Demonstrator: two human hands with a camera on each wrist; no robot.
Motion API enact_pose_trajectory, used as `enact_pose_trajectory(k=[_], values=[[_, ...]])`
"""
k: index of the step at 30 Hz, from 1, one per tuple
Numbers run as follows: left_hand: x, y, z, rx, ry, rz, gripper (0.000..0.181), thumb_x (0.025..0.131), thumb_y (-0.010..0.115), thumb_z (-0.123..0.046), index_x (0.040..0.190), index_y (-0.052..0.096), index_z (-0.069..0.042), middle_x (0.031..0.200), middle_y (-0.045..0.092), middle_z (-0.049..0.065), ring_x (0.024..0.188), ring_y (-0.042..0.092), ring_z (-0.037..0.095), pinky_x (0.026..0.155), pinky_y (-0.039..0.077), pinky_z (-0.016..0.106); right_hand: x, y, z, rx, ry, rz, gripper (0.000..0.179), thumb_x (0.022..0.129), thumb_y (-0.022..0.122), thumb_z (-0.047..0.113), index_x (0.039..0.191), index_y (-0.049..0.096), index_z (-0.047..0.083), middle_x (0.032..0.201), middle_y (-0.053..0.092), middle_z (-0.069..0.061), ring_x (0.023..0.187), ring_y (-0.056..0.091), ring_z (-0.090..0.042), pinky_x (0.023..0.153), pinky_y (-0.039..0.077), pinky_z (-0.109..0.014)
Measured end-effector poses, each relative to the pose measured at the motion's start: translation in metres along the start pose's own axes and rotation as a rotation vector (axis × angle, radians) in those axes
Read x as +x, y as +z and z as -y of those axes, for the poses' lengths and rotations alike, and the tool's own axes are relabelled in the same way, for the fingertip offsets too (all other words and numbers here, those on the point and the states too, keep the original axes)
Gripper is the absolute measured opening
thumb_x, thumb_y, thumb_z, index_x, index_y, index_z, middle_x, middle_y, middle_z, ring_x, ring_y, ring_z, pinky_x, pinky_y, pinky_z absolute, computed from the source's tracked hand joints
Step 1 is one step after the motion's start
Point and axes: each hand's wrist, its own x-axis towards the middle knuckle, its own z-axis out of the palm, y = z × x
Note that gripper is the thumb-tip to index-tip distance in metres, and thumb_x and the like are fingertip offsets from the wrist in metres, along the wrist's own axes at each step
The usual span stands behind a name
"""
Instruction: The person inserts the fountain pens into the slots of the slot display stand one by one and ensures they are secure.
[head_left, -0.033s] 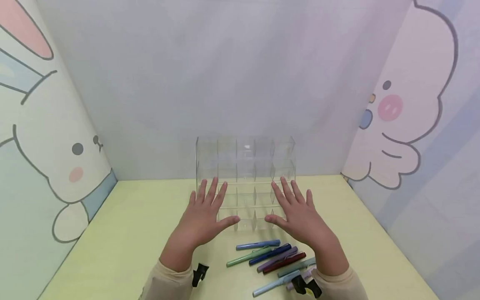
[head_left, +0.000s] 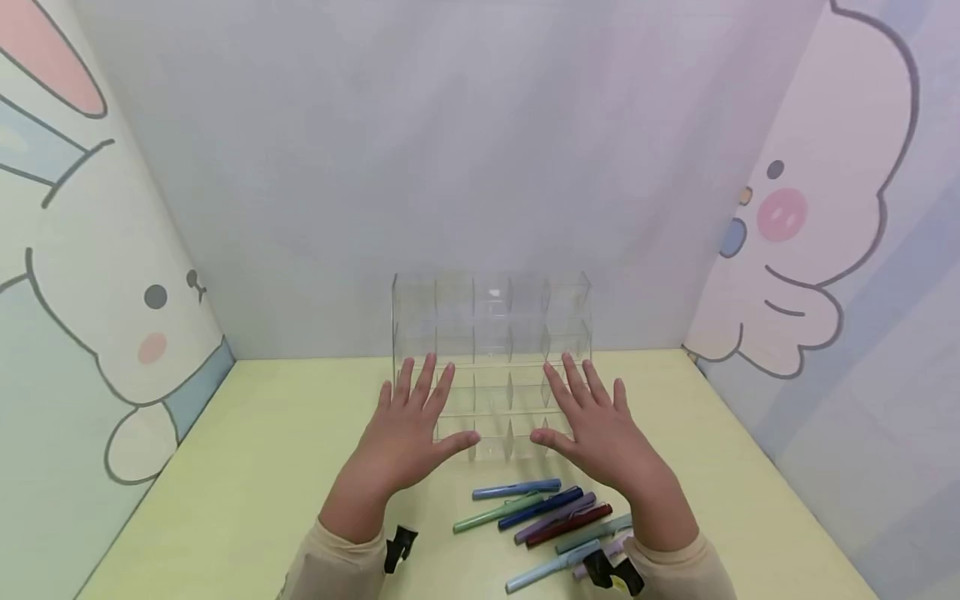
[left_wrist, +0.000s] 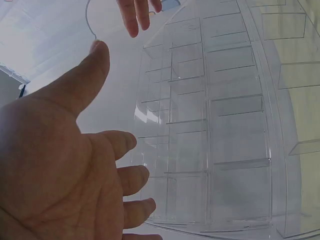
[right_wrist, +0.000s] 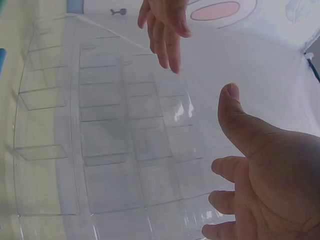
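Observation:
My left hand [head_left: 401, 433] is held up with its fingers spread, before the left side of a clear tiered organizer [head_left: 491, 400]. Its mirror, my right hand [head_left: 600, 429], spreads its fingers before the organizer's right side. Neither palm holds anything. Both wrist views show the organizer's stepped rows of transparent compartments, apart from the fingers. Nearer me on the table lie several capped pens: a blue pen [head_left: 516, 490], a green pen [head_left: 495, 513], a navy pen [head_left: 540, 508], a purple pen [head_left: 553, 520], a dark red pen [head_left: 568, 527] and a light blue pen [head_left: 551, 568].
A grey-green pen [head_left: 592, 535] and a pale lilac pen [head_left: 611, 550] lie partly hidden by my right wrist. The table [head_left: 247, 467] is pale yellow. Behind the organizer stands a plain wall [head_left: 450, 150], with cartoon-printed panels on both sides.

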Motion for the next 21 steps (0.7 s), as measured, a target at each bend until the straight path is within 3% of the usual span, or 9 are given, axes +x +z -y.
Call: enact_pose_trajectory(k=[6, 12, 17, 21], values=[[-0.001, -0.001, 0.005, -0.012, -0.020, 0.004, 0.097, 0.090, 0.045, -0.074, 0.160, 0.007, -0.019, 0.166, -0.006, 0.008, 0.151, -0.010, 0.037, 0.118, 0.008, 0.063, -0.002, 0.001, 0.001, 0.014, 0.005, 0.017, 0.093, 0.090, 0.046, 0.071, 0.160, 0.006, 0.026, 0.166, -0.003, -0.006, 0.152, -0.002, -0.036, 0.113, 0.000, -0.071], [0.000, -0.005, 0.025, -0.079, -0.042, -0.069, 0.099, 0.091, 0.042, -0.073, 0.159, -0.006, -0.020, 0.165, -0.014, 0.007, 0.150, -0.015, 0.035, 0.117, 0.008, 0.065, -0.002, 0.000, -0.002, 0.030, -0.013, 0.016, 0.093, 0.091, 0.047, 0.070, 0.160, 0.004, 0.026, 0.166, -0.004, -0.006, 0.152, 0.001, -0.039, 0.113, 0.002, -0.071], [0.008, -0.013, 0.057, -0.344, -0.096, -0.119, 0.100, 0.092, 0.043, -0.072, 0.154, -0.022, -0.029, 0.159, -0.030, -0.007, 0.150, -0.019, 0.030, 0.116, 0.010, 0.067, 0.000, -0.009, -0.010, 0.061, -0.037, 0.008, 0.092, 0.092, 0.049, 0.067, 0.160, 0.001, 0.026, 0.166, -0.003, -0.007, 0.152, 0.003, -0.038, 0.114, 0.007, -0.069], [0.018, -0.009, 0.088, -0.636, -0.150, -0.066, 0.101, 0.091, 0.051, -0.068, 0.149, -0.027, -0.040, 0.160, -0.025, -0.012, 0.152, -0.004, 0.032, 0.115, 0.013, 0.066, 0.001, -0.021, -0.016, 0.137, -0.049, 0.002, 0.091, 0.093, 0.053, 0.061, 0.160, 0.001, 0.025, 0.166, 0.002, -0.008, 0.152, 0.007, -0.037, 0.116, 0.013, -0.065]])
